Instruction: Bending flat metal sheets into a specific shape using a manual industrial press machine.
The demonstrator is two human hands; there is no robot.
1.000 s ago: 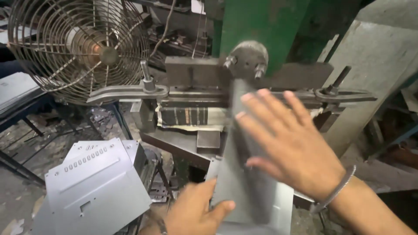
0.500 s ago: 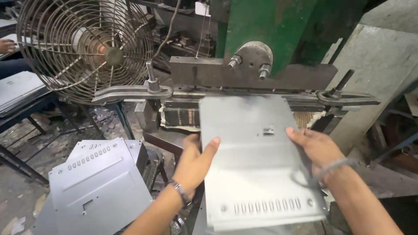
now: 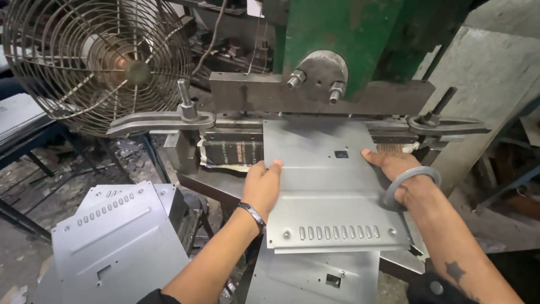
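Note:
A grey sheet-metal panel (image 3: 326, 186) with a row of slots near its front edge and a small square hole lies flat, its far edge under the green press (image 3: 349, 50) and its dark steel tooling bar (image 3: 315, 95). My left hand (image 3: 263, 186) grips the panel's left edge. On the right edge rests my right hand (image 3: 394, 169), with a metal bangle on the wrist. Both hands hold the panel level.
A wire-caged fan (image 3: 95, 62) stands at the upper left. A stack of similar grey panels (image 3: 112, 236) sits low on the left, and another panel (image 3: 315, 276) lies below the held one. Clamp arms (image 3: 163, 121) stick out on both sides of the tooling.
The panel went from held on edge to lying flat, then slid further in under the press tooling. Both hands moved with it to its side edges.

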